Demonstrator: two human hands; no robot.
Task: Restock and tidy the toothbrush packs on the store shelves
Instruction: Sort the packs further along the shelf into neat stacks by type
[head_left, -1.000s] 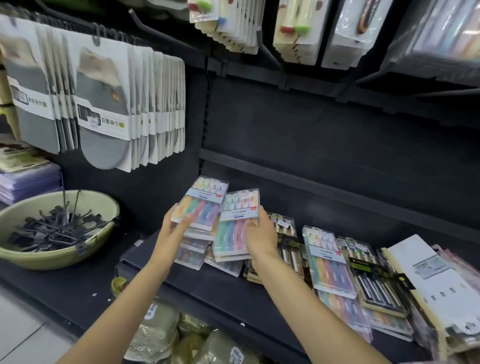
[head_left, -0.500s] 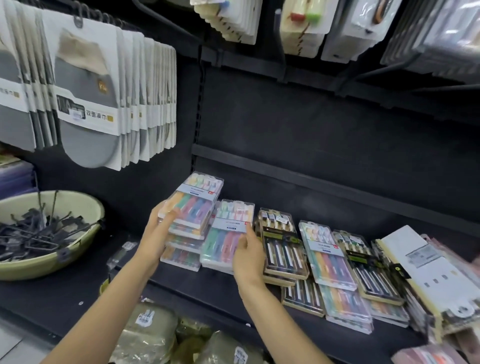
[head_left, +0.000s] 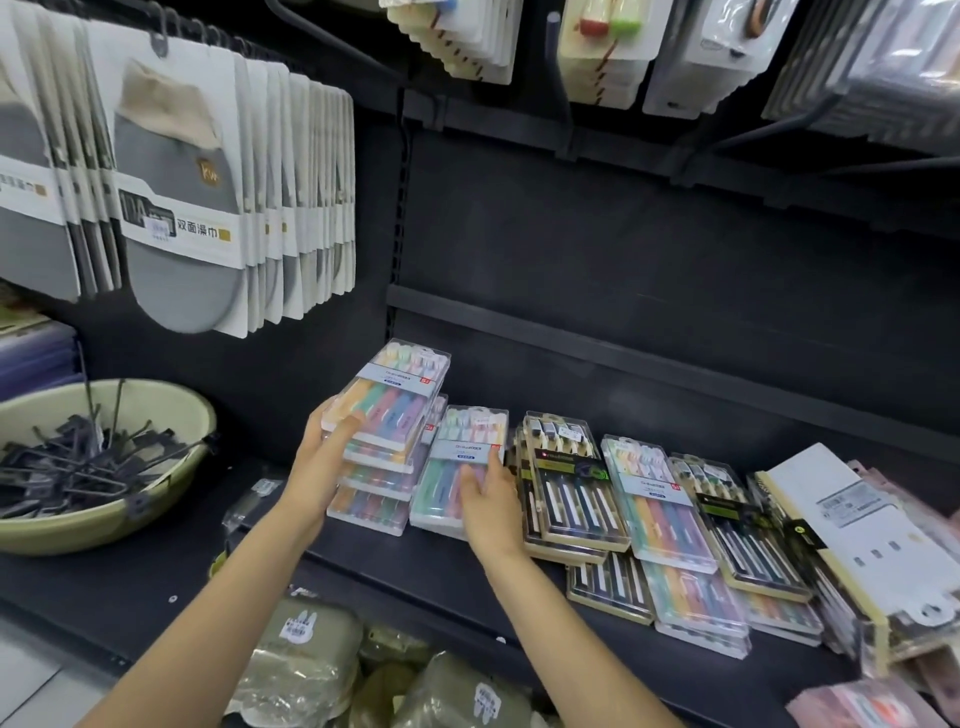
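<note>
Two hands on the toothbrush packs at frame centre, dark shelf (head_left: 363, 566) under them. Left hand (head_left: 317, 470) grips the top pastel pack (head_left: 387, 402), thumb curled over its near corner, rest of the fingers hidden beneath; the pack is tilted, far end raised, sitting on or just above the left stack (head_left: 371, 499), cannot tell if it touches. Right hand (head_left: 491, 506) rests on the green-pink pack (head_left: 460, 470) just right of that stack, fingers fairly straight and flat on its near half, thumb side hidden, so pressing rather than gripping as far as I can tell.

Key relation: both packs run long axis from lower left to upper right, away from the person, near ends at the fingers. Held pack lies directly above the left stack, so left hand is the nearer one for squaring it down. Green-pink pack sits between the left stack and the black-gold packs (head_left: 569, 486), touching or nearly so on both sides.

Further right: more pastel packs (head_left: 652, 504), black ones, overlapped and skewed, still untidy. Judgement: mid-task, aligning left end first.

Left of frame: green basin of black hooks (head_left: 98, 462). Upper left: hanging grey mitts (head_left: 176, 208).
</note>
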